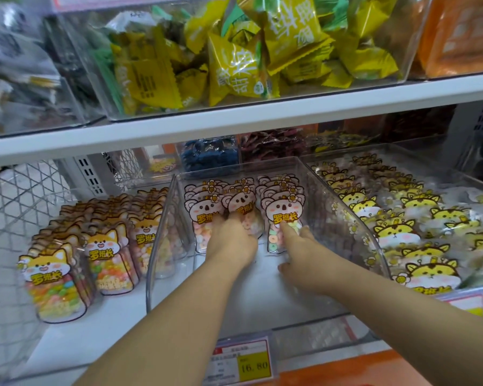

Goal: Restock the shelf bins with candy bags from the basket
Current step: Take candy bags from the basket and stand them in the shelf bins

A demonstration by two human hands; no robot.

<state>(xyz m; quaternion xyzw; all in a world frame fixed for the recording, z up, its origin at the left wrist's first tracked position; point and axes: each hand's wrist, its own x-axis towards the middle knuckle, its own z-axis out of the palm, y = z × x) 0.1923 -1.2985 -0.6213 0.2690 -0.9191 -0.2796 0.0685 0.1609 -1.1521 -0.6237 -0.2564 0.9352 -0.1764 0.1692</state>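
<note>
Both my hands reach into a clear plastic bin [162, 232] on the lower shelf. Koala-faced candy bags [243, 201] stand in rows at the bin's back. My left hand [230, 240] presses against the front of the left and middle rows, fingers curled over the lower part of the front bags. My right hand [299, 246] touches the front bag of the right row [280, 210] with straight fingers. The bin's front half holds no bags. No basket is in view.
Fox-faced candy bags [103, 246] stand in rows in the bin to the left, yellow tiger-faced bags [402, 227] in the bin to the right. Yellow snack packs [234, 51] fill a bin on the shelf above. A price tag [243, 363] hangs on the shelf edge.
</note>
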